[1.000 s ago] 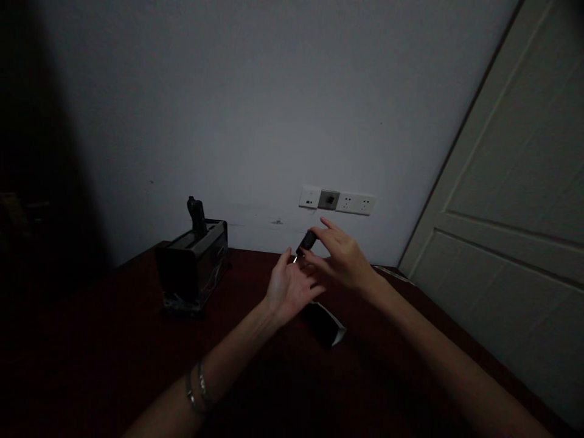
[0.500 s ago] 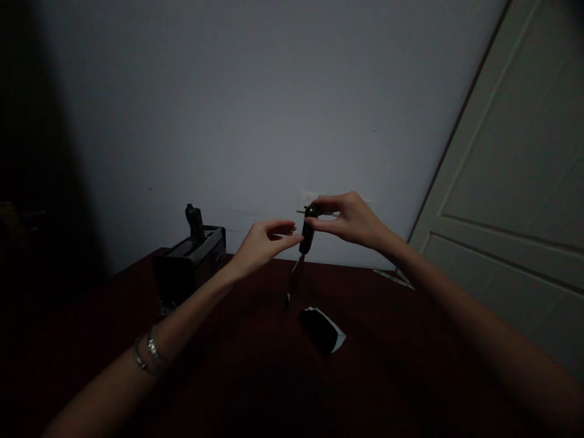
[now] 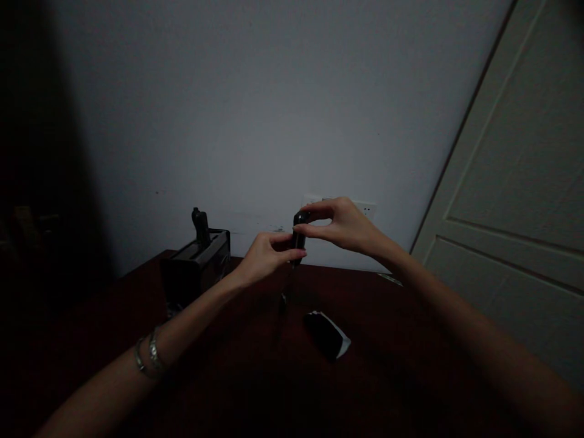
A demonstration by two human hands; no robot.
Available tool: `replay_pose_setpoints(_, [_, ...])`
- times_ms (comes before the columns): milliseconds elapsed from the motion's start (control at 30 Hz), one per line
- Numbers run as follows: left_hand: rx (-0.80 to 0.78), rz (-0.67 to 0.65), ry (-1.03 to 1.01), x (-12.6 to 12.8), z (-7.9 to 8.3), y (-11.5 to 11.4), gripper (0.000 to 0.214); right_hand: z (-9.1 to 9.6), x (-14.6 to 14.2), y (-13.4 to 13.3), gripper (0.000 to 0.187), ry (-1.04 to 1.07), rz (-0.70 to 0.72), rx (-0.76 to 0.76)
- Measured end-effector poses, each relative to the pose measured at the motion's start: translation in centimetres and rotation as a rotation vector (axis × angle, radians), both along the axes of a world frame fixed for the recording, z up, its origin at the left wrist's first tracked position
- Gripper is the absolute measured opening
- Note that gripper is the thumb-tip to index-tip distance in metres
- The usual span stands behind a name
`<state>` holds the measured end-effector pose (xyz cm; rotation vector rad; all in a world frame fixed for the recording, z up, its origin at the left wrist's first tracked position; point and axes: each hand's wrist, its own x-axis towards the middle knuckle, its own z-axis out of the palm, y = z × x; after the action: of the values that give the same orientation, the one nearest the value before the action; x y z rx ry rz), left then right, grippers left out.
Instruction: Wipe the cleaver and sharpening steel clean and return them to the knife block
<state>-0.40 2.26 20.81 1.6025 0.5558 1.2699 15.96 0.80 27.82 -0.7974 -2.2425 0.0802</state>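
Between my hands a knife (image 3: 298, 240) stands nearly upright, its black handle on top and its thin, dim blade pointing down toward the table. My right hand (image 3: 347, 226) pinches the top end of the handle between thumb and fingers. Lower on the same handle, my left hand (image 3: 266, 257) grips it with thumb and fingertips. The blade's tip is too dark to tell whether it touches the tabletop. Just right of it lies a black piece with a white edge (image 3: 327, 336), its kind unclear.
A dark knife block (image 3: 196, 258) stands at the left, with black handles (image 3: 201, 226) sticking up from its slots. Behind the dark red table (image 3: 255, 377) are a pale wall (image 3: 255, 121) with a socket plate (image 3: 368, 208) and a panelled door (image 3: 511, 201) at the right.
My left hand has closed on the knife handle, where before its fingers were apart beside it. The knife and right hand have shifted slightly left and down.
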Motion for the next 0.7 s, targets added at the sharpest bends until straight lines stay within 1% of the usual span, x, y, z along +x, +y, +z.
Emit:
replay_pose_setpoints(67, [-0.042,-0.008,-0.046,-0.7,0.2,-0.1,0.021,-0.2,-0.4,0.3,0.040,0.112,0.025,-0.040])
replay_pose_setpoints(133, [-0.082,0.001,-0.102,-1.8,0.9,-0.1,0.022,-0.7,-0.8,0.7,0.055,0.247,0.074,-0.110])
replay_pose_setpoints(167, [-0.084,0.024,-0.124,-2.5,1.4,0.0,0.021,-1.0,-0.9,0.9,0.057,0.307,0.102,-0.147])
replay_pose_setpoints(233, [-0.034,0.097,-0.130,-4.0,2.8,0.0,0.014,-2.3,-1.1,1.5,0.054,0.386,0.147,-0.211])
replay_pose_setpoints(300, [0.043,0.184,-0.115,-5.9,4.7,0.0,0.009,-4.5,-1.3,2.3,0.049,0.421,0.155,-0.272])
replay_pose_setpoints(333, [0.077,0.229,-0.105,-6.9,5.8,0.0,0.011,-5.9,-1.4,2.8,0.046,0.423,0.145,-0.305])
replay_pose_setpoints(400, [0.132,0.321,-0.087,-8.9,8.1,-0.2,0.014,-9.5,-1.8,3.5,0.042,0.398,0.092,-0.344])
replay_pose_setpoints(467, [0.198,0.410,-0.047,-11.0,10.3,-0.3,0.017,-13.6,-2.5,3.8,0.041,0.388,0.027,-0.390])
replay_pose_setpoints(533, [0.267,0.482,0.001,-13.1,12.1,-0.2,0.022,-18.0,-3.3,3.8,0.045,0.330,-0.024,-0.495])
replay_pose_setpoints(600, [0.327,0.531,0.044,-15.3,13.3,0.3,0.026,-22.0,-4.0,3.6,0.050,0.223,-0.035,-0.576])
replay_pose_setpoints(667, [0.367,0.555,0.079,-17.4,14.0,1.2,0.028,-25.5,-4.6,3.3,0.053,0.115,-0.047,-0.573])
replay_pose_setpoints(700, [0.378,0.565,0.088,-18.3,14.2,1.8,0.028,-26.9,-4.8,3.2,0.054,0.064,-0.057,-0.574])
